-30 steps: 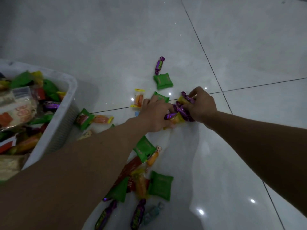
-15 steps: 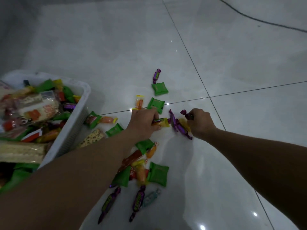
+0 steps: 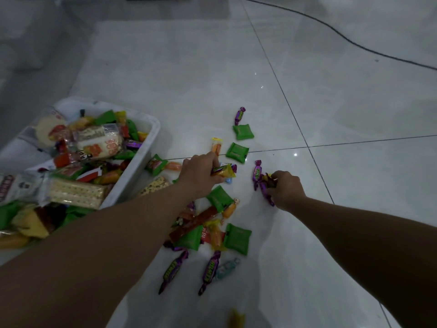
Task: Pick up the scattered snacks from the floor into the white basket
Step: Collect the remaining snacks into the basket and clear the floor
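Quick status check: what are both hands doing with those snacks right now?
Left hand grip shut on yellow candy. Right hand grip shut on purple candies. White basket at left, many snacks on floor. Nothing blocking.

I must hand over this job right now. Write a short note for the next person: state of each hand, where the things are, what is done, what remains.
Left hand: closed grip on a few candies, a yellow wrapper showing.
Right hand: closed grip on purple candies.
White basket: on the floor at left, already heaped with snacks.
Done: most snacks are in the basket.
Left: empty both hands into the basket, then collect the green packets, the purple candy farthest out, the pile under the left forearm, and the pieces beside the basket wall.
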Demonstrator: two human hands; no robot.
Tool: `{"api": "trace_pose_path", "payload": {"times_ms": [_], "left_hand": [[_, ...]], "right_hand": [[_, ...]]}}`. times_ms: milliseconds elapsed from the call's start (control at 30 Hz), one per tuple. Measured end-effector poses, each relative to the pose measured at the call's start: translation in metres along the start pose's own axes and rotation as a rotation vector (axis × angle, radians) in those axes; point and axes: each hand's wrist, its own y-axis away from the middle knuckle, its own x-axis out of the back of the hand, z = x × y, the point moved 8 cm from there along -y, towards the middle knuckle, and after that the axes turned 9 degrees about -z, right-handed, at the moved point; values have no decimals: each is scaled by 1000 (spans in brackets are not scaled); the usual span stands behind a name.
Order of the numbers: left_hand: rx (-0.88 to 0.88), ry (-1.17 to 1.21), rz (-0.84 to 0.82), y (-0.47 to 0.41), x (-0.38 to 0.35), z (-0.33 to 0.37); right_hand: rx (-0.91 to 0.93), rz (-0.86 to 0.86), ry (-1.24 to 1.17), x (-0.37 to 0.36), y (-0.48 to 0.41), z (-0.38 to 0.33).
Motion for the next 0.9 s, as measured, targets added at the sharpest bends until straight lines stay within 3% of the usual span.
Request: {"api": "trace_pose_path", "payload": {"times_ms": [300,533,700,900], "left_hand": [[36,37,-6,-7,-12,-8],[29,97,36,-5,-11,-5],[78,170,109,7,12,-7],[136,214,230,43,63,-28]], "right_hand": [[-84,28,-144,-5,-8,17],[-98,-1,-115,-9,-8,20],[11,48,-231,5,-9,-5],[233,36,-268,6,-2,-94]]}}
